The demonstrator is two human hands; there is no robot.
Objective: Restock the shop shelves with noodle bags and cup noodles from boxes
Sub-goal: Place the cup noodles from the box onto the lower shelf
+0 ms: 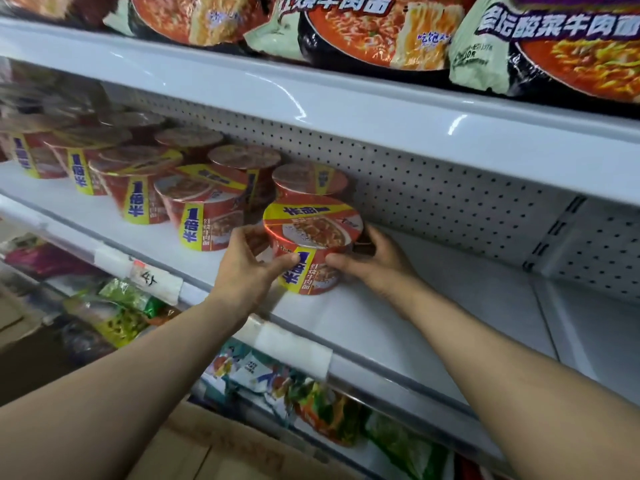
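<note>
Cup noodle (313,237) in left hand (242,268) and right hand (377,261), fingers (289,260) curled round it; bare shelf (433,306) rightward.

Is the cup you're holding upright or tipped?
Upright, lid up, tilted slightly toward camera: cup gripped between left hand and right hand.

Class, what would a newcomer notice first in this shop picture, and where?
The red cup noodle at centre stands out, gripped by the left hand and right hand at the white middle shelf. Matching cups line up to its left; noodle bags fill the shelf above.
</note>
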